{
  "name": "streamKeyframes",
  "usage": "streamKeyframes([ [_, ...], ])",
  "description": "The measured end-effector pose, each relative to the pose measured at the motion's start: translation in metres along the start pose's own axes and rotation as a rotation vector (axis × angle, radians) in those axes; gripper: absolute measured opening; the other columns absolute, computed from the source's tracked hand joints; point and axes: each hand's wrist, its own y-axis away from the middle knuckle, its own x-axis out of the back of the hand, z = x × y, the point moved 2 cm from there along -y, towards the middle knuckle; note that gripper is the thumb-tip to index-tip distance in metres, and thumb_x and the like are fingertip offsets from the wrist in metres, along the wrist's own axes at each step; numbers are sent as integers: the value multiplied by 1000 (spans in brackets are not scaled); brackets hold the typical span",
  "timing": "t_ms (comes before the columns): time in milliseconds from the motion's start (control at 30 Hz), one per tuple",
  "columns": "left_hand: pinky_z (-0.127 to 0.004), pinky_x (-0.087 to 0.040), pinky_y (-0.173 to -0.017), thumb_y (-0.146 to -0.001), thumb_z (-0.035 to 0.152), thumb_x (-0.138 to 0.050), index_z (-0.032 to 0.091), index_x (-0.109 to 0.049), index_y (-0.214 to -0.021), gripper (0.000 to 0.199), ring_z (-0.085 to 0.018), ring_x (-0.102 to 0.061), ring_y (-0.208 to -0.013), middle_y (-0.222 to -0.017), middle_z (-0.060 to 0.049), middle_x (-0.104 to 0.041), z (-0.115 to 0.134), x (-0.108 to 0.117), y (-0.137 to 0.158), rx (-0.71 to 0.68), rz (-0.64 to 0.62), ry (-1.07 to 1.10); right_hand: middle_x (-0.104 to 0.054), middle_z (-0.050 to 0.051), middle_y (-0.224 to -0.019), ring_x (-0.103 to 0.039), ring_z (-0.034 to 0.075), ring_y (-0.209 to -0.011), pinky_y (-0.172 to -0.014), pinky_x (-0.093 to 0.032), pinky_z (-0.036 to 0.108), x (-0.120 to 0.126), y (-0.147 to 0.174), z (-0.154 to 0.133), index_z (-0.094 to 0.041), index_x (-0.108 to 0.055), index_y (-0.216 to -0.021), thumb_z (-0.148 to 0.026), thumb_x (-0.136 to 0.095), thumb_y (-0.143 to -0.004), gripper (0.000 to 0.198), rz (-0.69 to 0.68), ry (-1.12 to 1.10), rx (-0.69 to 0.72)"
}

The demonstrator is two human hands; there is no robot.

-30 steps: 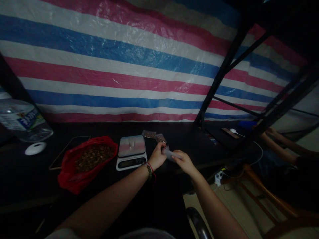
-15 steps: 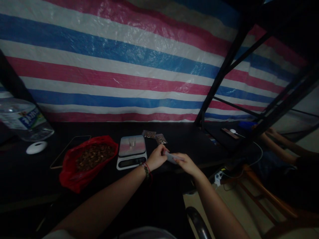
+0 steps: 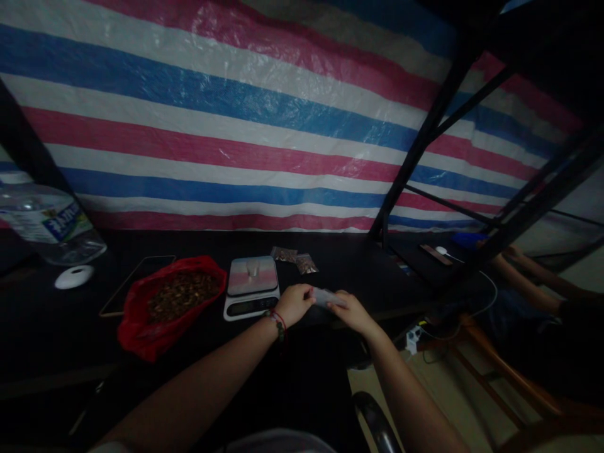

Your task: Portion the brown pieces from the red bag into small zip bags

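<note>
Between my two hands is a small pale plastic bag (image 3: 323, 297), seemingly flat. My left hand (image 3: 297, 302) pinches its left end, and my right hand (image 3: 350, 309) grips the right end. Just left of my left hand sits a white kitchen scale (image 3: 250, 305) with a small clear cup (image 3: 253, 269) on its plate. Behind my hands lie two small clear bags with brown pieces inside, one (image 3: 284, 254) slightly overlapping or touching the other (image 3: 306, 264). A red plastic bag (image 3: 134, 318) stands open left of the scale, holding many brown pieces (image 3: 182, 296).
At far left are a large clear bottle (image 3: 51, 220), a white computer mouse (image 3: 74, 277) and a flat tablet-like device (image 3: 117, 296). A black metal post (image 3: 406, 163) rises at the right. Beyond it, another person's arms (image 3: 528, 277) rest near a blue thing (image 3: 469, 239).
The pale bag now shows flatter and wider between my fingers, and my left hand has shifted slightly. The whole view has moved a little, so the tabletop things appear slightly further right.
</note>
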Motion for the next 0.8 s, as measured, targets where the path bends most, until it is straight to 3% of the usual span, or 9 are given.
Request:
streamKeyframes([
  [200,-27,-42,-70,-77,22,-58,16,-69,-84,14,-17,-59,-74,-79,-4,-67,-6,1,1,-26,-3,-29,-66,8,-102,-61,21,-93,-82,-48,34,8,2,-1,-19,-66,-103,-35,-61,-79,30,45,-117,48],
  [300,-30,-43,-80,-79,17,-56,18,-70,-85,16,-18,-58,-84,-87,-5,-67,-1,5,0,-142,57,-70,-67,8,-95,-61,21,-92,-82,-49,36,20,1,-6,-21,-69,-92,-31,-58,-81,18,164,-118,101],
  [433,-33,-43,-88,-79,7,-50,18,-71,-87,24,-20,-53,-97,-99,-8,-62,5,5,-7,-298,153,-145,-68,7,-89,-60,21,-92,-85,-48,39,29,-1,-3,-23,-71,-83,-25,-57,-82,14,238,41,209],
  [633,-36,-41,-97,-77,-4,-39,16,-57,-119,50,-21,-48,-113,-125,-11,-51,0,0,-1,-286,84,-275,-67,7,-92,-59,21,-90,-83,-48,40,24,2,20,-23,-72,-88,-10,-49,-81,28,120,340,250],
  [800,-36,-40,-101,-79,1,-43,18,-60,-111,39,-21,-46,-116,-122,-9,-54,5,20,34,-391,29,-311,-66,8,-93,-58,22,-93,-84,-48,40,22,9,17,-24,-71,-90,-14,-49,-83,25,108,329,256],
])
